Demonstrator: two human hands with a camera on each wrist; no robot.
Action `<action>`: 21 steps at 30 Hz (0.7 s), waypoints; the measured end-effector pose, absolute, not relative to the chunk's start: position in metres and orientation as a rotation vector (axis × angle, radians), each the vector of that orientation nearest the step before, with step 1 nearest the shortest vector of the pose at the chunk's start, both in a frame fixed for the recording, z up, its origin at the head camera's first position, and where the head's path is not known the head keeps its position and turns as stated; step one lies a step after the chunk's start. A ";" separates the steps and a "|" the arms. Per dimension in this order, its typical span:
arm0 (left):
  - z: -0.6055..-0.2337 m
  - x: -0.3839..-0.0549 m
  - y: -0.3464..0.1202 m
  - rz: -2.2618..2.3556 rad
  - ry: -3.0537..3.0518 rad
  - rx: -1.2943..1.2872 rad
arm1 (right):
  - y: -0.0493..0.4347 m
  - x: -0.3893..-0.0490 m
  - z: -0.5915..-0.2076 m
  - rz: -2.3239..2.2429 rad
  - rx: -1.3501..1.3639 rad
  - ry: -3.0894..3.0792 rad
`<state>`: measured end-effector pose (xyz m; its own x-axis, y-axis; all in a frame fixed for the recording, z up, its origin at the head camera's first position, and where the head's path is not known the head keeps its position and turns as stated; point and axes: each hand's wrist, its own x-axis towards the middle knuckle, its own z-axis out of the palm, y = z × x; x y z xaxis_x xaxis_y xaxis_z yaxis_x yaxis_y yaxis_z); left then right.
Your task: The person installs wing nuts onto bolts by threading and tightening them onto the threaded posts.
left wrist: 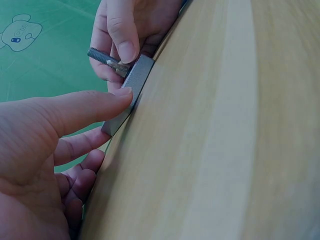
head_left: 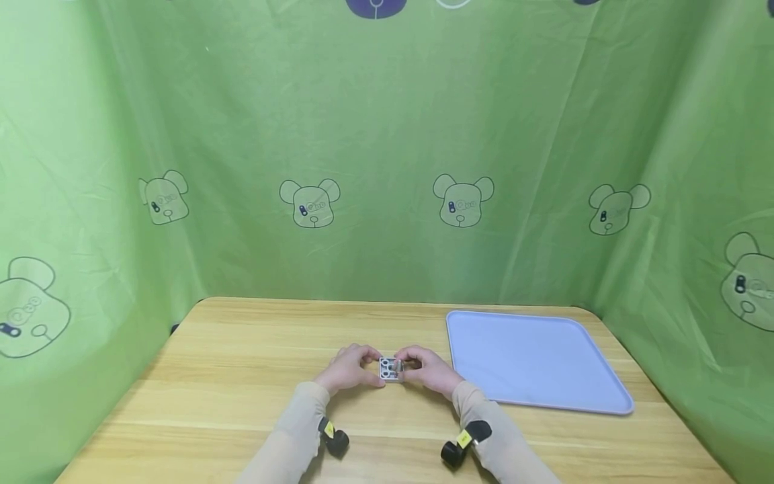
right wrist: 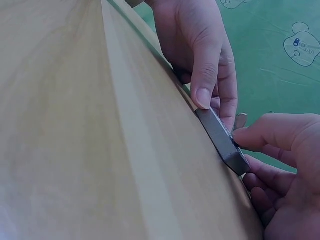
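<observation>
A small grey square metal block (head_left: pixel 390 378) with round holes in its top face lies low at the tabletop between both hands. My left hand (head_left: pixel 349 368) grips its left side, thumb along the near edge and fingers behind. From the block's right part a threaded metal bolt (left wrist: pixel 102 56) stands roughly upright. My right hand (head_left: pixel 428 368) pinches around the bolt, thumb on the near side and index finger on the far side. In the right wrist view the right thumb partly hides the bolt, and other fingers lie by the block's end.
A pale blue-lilac tray (head_left: pixel 538 359) lies on the right part of the wooden table (head_left: pixel 254 336), close to my right forearm. Green curtains (head_left: pixel 387 255) printed with bear heads hang around the back and both sides. Black wrist cameras (head_left: pixel 336 444) are strapped to both forearms.
</observation>
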<state>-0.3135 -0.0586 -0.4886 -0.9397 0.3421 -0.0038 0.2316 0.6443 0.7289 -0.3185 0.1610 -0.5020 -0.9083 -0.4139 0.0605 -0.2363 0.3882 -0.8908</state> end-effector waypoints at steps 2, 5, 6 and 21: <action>-0.488 -0.313 -0.059 1.175 2.718 0.478 | 0.161 -0.318 -0.502 -1.537 -0.574 2.479; -0.488 -0.313 -0.059 1.171 2.717 0.478 | 0.161 -0.318 -0.501 -1.520 -0.572 2.504; -0.488 -0.313 -0.059 1.170 2.716 0.478 | 0.160 -0.318 -0.501 -1.514 -0.573 2.517; -0.486 -0.312 -0.059 1.175 2.719 0.468 | 0.163 -0.316 -0.495 -1.525 -0.539 2.468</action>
<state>-0.3119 -0.0585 -0.4858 -0.9414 0.3372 -0.0070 0.2260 0.6461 0.7291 -0.3160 0.1625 -0.4954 -0.9156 -0.4010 0.0281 -0.2046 0.4047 -0.8913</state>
